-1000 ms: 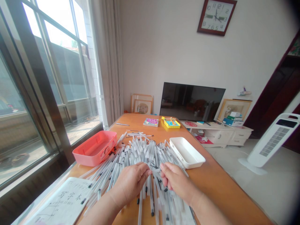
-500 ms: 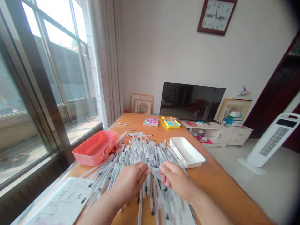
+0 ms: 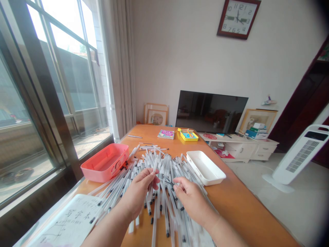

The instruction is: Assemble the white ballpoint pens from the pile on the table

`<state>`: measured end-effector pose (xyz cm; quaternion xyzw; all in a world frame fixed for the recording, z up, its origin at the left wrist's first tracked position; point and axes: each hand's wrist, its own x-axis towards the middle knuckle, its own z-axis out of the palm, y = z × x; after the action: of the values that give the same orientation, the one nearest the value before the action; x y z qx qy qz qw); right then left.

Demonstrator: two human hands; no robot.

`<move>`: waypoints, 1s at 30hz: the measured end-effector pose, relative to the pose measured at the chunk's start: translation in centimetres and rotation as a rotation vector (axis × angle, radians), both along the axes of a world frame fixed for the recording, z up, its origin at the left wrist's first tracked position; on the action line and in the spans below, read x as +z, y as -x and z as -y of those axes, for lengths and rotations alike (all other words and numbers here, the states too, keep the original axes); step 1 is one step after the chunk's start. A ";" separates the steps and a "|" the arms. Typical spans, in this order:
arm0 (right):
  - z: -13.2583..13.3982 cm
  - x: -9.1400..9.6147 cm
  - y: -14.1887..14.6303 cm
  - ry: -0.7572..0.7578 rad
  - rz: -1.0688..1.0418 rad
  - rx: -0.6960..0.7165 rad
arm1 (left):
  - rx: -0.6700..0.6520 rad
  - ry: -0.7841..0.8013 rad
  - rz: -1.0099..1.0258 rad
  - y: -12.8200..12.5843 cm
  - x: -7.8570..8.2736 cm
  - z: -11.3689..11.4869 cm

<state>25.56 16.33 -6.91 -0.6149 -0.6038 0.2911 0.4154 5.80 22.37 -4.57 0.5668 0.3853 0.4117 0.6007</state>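
A big heap of clear pen barrels covers the middle of the wooden table. My left hand is raised over the heap, fingers pinched on one clear pen barrel that points up and away. My right hand is beside it, fingers pinched on a thin dark refill whose tip points toward the left hand's barrel. The two hands are a short gap apart.
A pink tray stands left of the heap and a white tray right of it. A writing booklet lies at the near left. A book and yellow box sit at the far end. A fan heater stands on the floor.
The hands were joined over one pen. They have drawn apart: the left has lifted with the barrel, and the right now holds a thin refill.
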 end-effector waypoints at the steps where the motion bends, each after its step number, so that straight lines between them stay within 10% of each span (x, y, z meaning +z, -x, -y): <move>1: 0.1 0.1 0.2 -0.009 -0.004 -0.007 | 0.007 0.041 0.062 0.0 0.0 -0.1; 21: 1.8 1.1 2.8 0.343 -0.844 0.378 | -0.115 0.296 0.445 -1.5 0.9 1.8; 30: 2.2 2.5 3.1 0.085 -0.124 0.256 | 0.130 0.274 0.398 -2.1 0.5 1.5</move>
<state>22.45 14.08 -4.46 -0.5307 -0.6377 0.4043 0.3849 7.94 20.84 -4.05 0.3619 0.3471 0.4971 0.7082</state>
